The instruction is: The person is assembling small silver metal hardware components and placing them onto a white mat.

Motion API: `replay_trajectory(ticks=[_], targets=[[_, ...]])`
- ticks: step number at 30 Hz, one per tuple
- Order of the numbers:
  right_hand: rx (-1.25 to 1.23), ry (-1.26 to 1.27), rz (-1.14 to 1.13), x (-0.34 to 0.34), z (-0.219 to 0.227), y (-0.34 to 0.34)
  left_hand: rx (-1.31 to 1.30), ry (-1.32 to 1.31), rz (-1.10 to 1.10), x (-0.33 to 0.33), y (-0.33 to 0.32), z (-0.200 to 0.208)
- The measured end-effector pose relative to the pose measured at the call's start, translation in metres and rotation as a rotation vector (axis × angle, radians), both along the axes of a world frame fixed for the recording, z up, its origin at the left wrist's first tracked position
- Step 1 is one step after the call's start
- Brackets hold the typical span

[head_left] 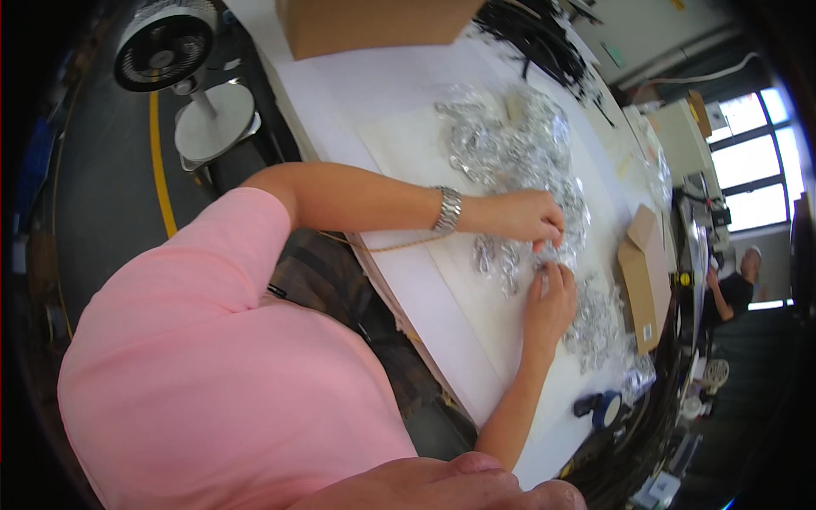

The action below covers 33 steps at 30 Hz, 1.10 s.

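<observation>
My left hand (525,216), with a metal-banded watch (448,209) on its wrist, reaches over a pile of small shiny clear plastic packets (489,140). Its fingers are curled down and pinched together. Close beside it, my right hand (552,304) comes from the opposite side, thumb and fingers drawn together. The fingertips of both hands nearly meet at the edge of the pile. What lies between them is too small and shiny to make out. More clear packets (595,327) lie beyond my right hand, and a few loose ones (508,263) lie between the arms.
An open cardboard box (643,276) stands on the white table (416,289) past the packets. A larger carton (374,25) and black cables (544,38) sit at the table's far end. A dark blue tape roll (607,410) lies nearby. A fan (204,119) stands on the floor; another person (729,293) is at right.
</observation>
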State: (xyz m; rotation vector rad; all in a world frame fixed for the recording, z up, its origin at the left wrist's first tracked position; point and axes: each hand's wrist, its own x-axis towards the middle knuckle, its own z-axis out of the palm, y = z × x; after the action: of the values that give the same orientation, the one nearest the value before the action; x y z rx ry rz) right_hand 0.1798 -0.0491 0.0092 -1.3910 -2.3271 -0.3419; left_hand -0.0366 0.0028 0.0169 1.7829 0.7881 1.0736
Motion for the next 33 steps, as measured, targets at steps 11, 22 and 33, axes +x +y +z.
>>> replay_trajectory(ticks=[11,22,33], targets=[[-0.293,0.4,-0.012,0.041,-0.043,0.046,0.417,-0.035,0.178,0.03,0.003,-0.023],[-0.632,0.585,-0.026,0.077,-0.061,0.077,-0.054,0.022,-0.236,0.029,0.002,-0.011],[-0.973,0.741,-0.109,0.112,-0.057,0.092,-0.131,-0.156,-0.105,0.028,-0.004,-0.01]])
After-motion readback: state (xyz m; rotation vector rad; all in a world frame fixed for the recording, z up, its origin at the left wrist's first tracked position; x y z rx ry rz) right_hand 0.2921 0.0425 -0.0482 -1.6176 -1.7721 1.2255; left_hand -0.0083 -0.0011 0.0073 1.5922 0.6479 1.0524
